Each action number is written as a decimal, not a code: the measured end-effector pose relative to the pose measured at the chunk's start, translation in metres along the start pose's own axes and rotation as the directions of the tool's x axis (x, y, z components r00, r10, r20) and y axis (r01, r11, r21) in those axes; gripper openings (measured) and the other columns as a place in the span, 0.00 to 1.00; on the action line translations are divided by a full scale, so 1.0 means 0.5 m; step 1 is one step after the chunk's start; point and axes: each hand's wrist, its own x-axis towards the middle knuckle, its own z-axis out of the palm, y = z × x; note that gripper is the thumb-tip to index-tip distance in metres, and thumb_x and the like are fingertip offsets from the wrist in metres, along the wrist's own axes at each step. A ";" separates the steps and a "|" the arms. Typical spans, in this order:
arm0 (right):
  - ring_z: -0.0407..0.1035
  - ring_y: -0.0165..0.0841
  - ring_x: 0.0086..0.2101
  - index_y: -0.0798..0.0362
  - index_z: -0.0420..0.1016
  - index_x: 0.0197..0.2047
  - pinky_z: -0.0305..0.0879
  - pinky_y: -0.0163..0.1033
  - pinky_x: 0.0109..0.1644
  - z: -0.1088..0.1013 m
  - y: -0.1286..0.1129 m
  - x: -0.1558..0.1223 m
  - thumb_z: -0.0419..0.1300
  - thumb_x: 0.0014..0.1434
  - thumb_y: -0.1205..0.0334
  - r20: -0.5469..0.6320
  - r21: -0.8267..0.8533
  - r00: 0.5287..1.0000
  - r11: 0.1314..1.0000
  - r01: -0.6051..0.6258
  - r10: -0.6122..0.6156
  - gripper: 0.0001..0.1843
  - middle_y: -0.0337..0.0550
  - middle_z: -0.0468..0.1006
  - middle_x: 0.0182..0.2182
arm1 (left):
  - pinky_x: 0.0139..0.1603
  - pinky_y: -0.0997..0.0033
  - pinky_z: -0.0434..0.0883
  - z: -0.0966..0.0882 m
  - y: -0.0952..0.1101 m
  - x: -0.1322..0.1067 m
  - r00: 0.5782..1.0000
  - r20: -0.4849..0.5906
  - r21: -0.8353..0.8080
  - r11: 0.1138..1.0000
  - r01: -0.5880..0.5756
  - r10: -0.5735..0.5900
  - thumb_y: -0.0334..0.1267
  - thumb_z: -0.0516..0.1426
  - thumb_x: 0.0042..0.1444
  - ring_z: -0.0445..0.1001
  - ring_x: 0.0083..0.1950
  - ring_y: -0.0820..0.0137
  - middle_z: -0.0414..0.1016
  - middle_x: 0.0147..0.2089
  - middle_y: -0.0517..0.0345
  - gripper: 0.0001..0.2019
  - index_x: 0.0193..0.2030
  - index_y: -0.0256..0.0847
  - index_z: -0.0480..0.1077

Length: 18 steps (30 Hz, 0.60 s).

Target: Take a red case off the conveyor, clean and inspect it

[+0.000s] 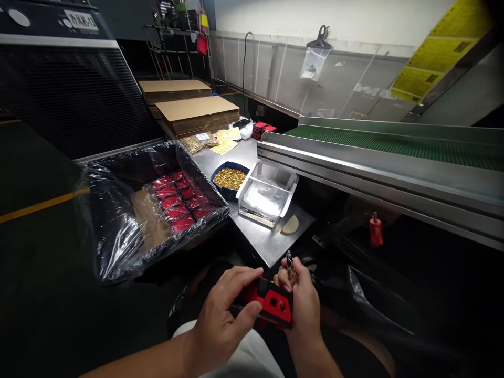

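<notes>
A red and black plastic part [271, 307] rests low in the middle, held over my lap. My left hand [220, 320] grips its left end, thumb on top. My right hand [301, 302] supports the right end and pinches a small metal piece [289, 261] between its fingertips, just above the part. A blue bowl [229, 179] of small brass pieces stands on the steel table [271, 244]. Beside it is a clear tray [268, 199] with small plastic bags.
A box lined with black plastic [118, 231] holds rows of red parts [179, 202] at left. Flat cardboard stacks [197, 113] lie behind it. A green conveyor [394, 142] with steel rails runs along the right. A tan wedge-shaped piece [290, 226] lies on the table.
</notes>
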 end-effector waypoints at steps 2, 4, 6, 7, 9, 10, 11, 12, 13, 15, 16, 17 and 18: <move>0.53 0.23 0.19 0.57 0.71 0.32 0.58 0.30 0.25 0.002 0.001 -0.001 0.57 0.59 0.46 -0.013 -0.077 0.999 0.996 0.044 -0.045 0.19 0.30 0.54 0.14 | 0.52 0.70 0.68 0.004 0.007 0.002 1.000 -0.010 0.006 1.000 -0.007 0.007 0.42 0.54 0.64 0.70 0.52 0.69 0.69 0.53 0.58 0.18 0.61 0.53 0.64; 0.54 0.24 0.19 0.55 0.70 0.31 0.59 0.30 0.25 0.003 0.004 -0.003 0.56 0.59 0.45 -0.004 -0.147 0.997 0.986 0.073 -0.074 0.20 0.30 0.55 0.14 | 0.47 0.70 0.69 0.008 0.009 0.006 0.999 -0.032 0.013 1.000 0.006 -0.005 0.48 0.59 0.60 0.71 0.46 0.69 0.70 0.48 0.58 0.18 0.56 0.48 0.67; 0.54 0.24 0.19 0.54 0.68 0.29 0.60 0.31 0.24 0.003 0.006 -0.005 0.56 0.59 0.44 0.014 -0.217 0.995 0.971 0.102 -0.101 0.20 0.31 0.56 0.15 | 0.42 0.69 0.68 0.012 0.005 0.010 0.999 -0.043 0.020 0.999 0.029 -0.029 0.55 0.65 0.52 0.71 0.41 0.69 0.71 0.44 0.58 0.24 0.50 0.45 0.68; 0.54 0.24 0.19 0.54 0.67 0.29 0.60 0.31 0.24 0.003 0.006 -0.006 0.56 0.59 0.44 0.020 -0.243 0.994 0.964 0.110 -0.108 0.20 0.31 0.56 0.15 | 0.41 0.69 0.68 0.012 0.002 0.012 0.998 -0.039 0.016 0.999 0.043 -0.042 0.58 0.66 0.47 0.71 0.39 0.69 0.71 0.42 0.58 0.28 0.48 0.44 0.68; 0.54 0.24 0.18 0.53 0.67 0.30 0.61 0.31 0.24 0.003 0.003 -0.008 0.57 0.58 0.44 0.028 -0.256 0.994 0.961 0.105 -0.101 0.19 0.30 0.57 0.15 | 0.41 0.69 0.68 0.010 -0.005 0.015 0.998 -0.006 -0.003 0.998 0.060 -0.060 0.61 0.68 0.42 0.71 0.39 0.69 0.71 0.42 0.59 0.32 0.49 0.44 0.68; 0.54 0.24 0.18 0.53 0.68 0.31 0.60 0.30 0.23 0.002 0.000 -0.008 0.58 0.57 0.44 0.035 -0.253 0.995 0.962 0.098 -0.092 0.18 0.30 0.57 0.15 | 0.41 0.69 0.68 0.007 -0.008 0.016 0.998 0.019 -0.014 0.998 0.061 -0.060 0.61 0.68 0.41 0.71 0.39 0.69 0.72 0.41 0.59 0.33 0.50 0.44 0.69; 0.54 0.24 0.18 0.53 0.68 0.32 0.59 0.30 0.22 0.001 -0.004 -0.007 0.59 0.57 0.44 0.045 -0.252 0.996 0.963 0.091 -0.082 0.18 0.30 0.57 0.15 | 0.40 0.70 0.67 0.005 -0.009 0.017 0.997 0.047 -0.021 0.998 0.058 -0.057 0.61 0.69 0.40 0.71 0.39 0.69 0.72 0.41 0.59 0.34 0.50 0.45 0.69; 0.55 0.24 0.18 0.53 0.69 0.33 0.58 0.30 0.22 -0.001 -0.008 -0.004 0.59 0.56 0.44 0.055 -0.248 0.996 0.965 0.084 -0.073 0.19 0.30 0.58 0.15 | 0.39 0.70 0.67 0.002 -0.009 0.017 0.996 0.072 -0.024 0.998 0.060 -0.058 0.60 0.69 0.39 0.70 0.38 0.69 0.72 0.40 0.60 0.34 0.50 0.46 0.70; 0.57 0.25 0.18 0.53 0.69 0.33 0.59 0.31 0.21 -0.004 -0.012 -0.001 0.60 0.56 0.43 0.064 -0.239 0.996 0.968 0.081 -0.067 0.19 0.30 0.59 0.15 | 0.38 0.71 0.66 -0.001 -0.008 0.017 0.994 0.085 -0.028 0.997 0.071 -0.068 0.60 0.70 0.39 0.70 0.38 0.69 0.72 0.39 0.60 0.33 0.50 0.46 0.71; 0.63 0.27 0.19 0.53 0.69 0.35 0.63 0.32 0.24 -0.017 -0.017 0.010 0.59 0.56 0.43 0.069 -0.199 0.994 0.976 0.091 -0.079 0.19 0.33 0.66 0.16 | 0.37 0.71 0.65 -0.004 -0.004 0.016 0.990 0.083 -0.042 0.992 0.116 -0.113 0.57 0.71 0.38 0.70 0.37 0.70 0.72 0.38 0.60 0.31 0.47 0.45 0.72; 0.67 0.29 0.21 0.53 0.69 0.36 0.67 0.33 0.26 -0.026 -0.018 0.016 0.59 0.57 0.44 0.055 -0.171 0.994 0.980 0.102 -0.093 0.19 0.36 0.71 0.19 | 0.37 0.71 0.65 -0.005 -0.002 0.014 0.987 0.073 -0.051 0.988 0.145 -0.142 0.55 0.72 0.38 0.70 0.37 0.70 0.72 0.38 0.60 0.30 0.45 0.45 0.73; 0.71 0.31 0.24 0.54 0.70 0.36 0.71 0.35 0.30 -0.036 -0.015 0.022 0.59 0.57 0.45 0.031 -0.138 0.994 0.984 0.112 -0.109 0.18 0.39 0.75 0.22 | 0.38 0.71 0.65 -0.005 -0.001 0.011 0.984 0.060 -0.065 0.983 0.170 -0.166 0.53 0.73 0.37 0.70 0.37 0.70 0.72 0.37 0.60 0.29 0.44 0.44 0.73; 0.74 0.33 0.27 0.54 0.70 0.37 0.74 0.36 0.34 -0.046 -0.010 0.028 0.60 0.57 0.47 0.005 -0.104 0.994 0.988 0.111 -0.112 0.17 0.42 0.78 0.25 | 0.38 0.71 0.65 -0.004 -0.001 0.008 0.982 0.045 -0.082 0.979 0.186 -0.183 0.52 0.73 0.37 0.70 0.37 0.70 0.72 0.37 0.60 0.28 0.43 0.44 0.73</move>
